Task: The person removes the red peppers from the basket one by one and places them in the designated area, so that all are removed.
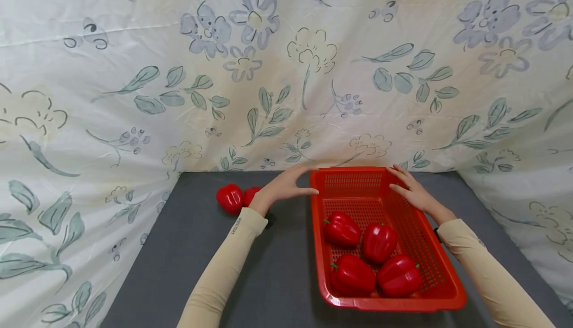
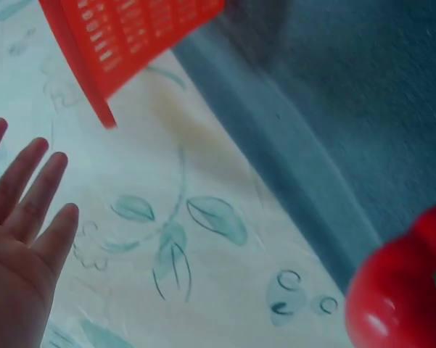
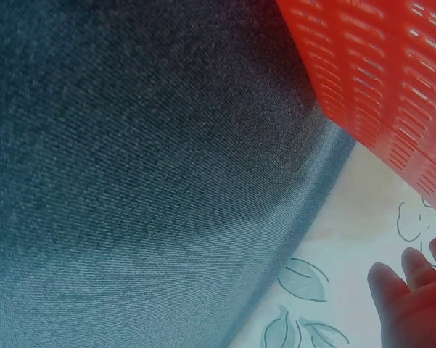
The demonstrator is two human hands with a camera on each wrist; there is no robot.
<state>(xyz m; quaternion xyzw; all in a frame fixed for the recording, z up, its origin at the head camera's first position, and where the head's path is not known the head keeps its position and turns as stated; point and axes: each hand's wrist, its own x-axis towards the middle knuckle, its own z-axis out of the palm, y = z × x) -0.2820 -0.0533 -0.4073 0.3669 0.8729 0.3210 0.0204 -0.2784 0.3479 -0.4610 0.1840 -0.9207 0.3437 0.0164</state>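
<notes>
- In the head view, a red basket point(image 1: 391, 305) is standing on the dark grey table point(image 1: 156, 273), and four red peppers point(image 1: 379, 242) are lying inside it, mostly in its nearer part.
- The left hand point(image 1: 286, 184) is hovering just beside the basket's far left corner, with thumb and fingers spread wide; whether it is touching the rim, I cannot tell.
- The right hand point(image 1: 415, 194) is hanging at the far right corner, its fingers extended and its thumb apart from them, over the rim; here also I cannot tell the contact.
- Two more red peppers point(image 1: 230, 199) are lying on the table outside, near the left wrist, which is partly covering one of them.
- In the left wrist view, the left hand's fingers are pointing upward, separated, holding nothing; one pepper is showing its green stem at the right edge.
- In the right wrist view, the right hand's fingers are appearing at the lower right, under the slotted basket wall, before the floral cloth point(image 3: 334, 232).
</notes>
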